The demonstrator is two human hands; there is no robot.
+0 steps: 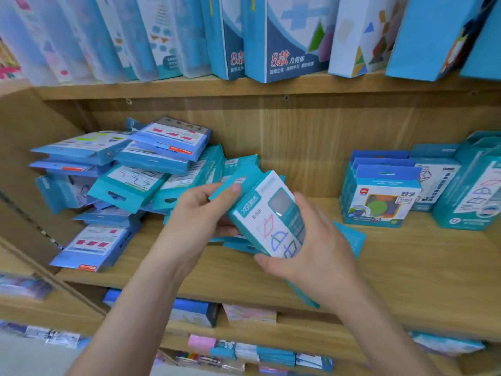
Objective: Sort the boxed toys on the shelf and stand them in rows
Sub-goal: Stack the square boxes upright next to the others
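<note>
A teal and white box (267,213) printed with coloured line shapes is held tilted in the air over the middle of the wooden shelf (379,261), near its front edge, its top end leaning back and to the left. The left hand (200,215) grips it at the upper left, thumb laid on a teal flap at the top and fingers curled out of sight behind. The right hand (314,248) grips its lower right part, thumb across the bottom end and fingers wrapped round the far side. More teal boxes (351,238) stick out from behind the right hand and below the wrist; whether they are held or lying on the shelf cannot be told. At the left end of the shelf a loose pile of boxes (130,175), blue and teal, lies flat and slanting in all directions, reaching from the back wall to the front edge. At the right end, standing boxes (379,196) are upright in short rows, faces forward, a blue one with a green disc in front. On the upper shelf (189,89) tall boxes (292,36) stand side by side, leaning a little. Below the front edge, lower shelves carry further small packs (195,312), mostly blurred.
</note>
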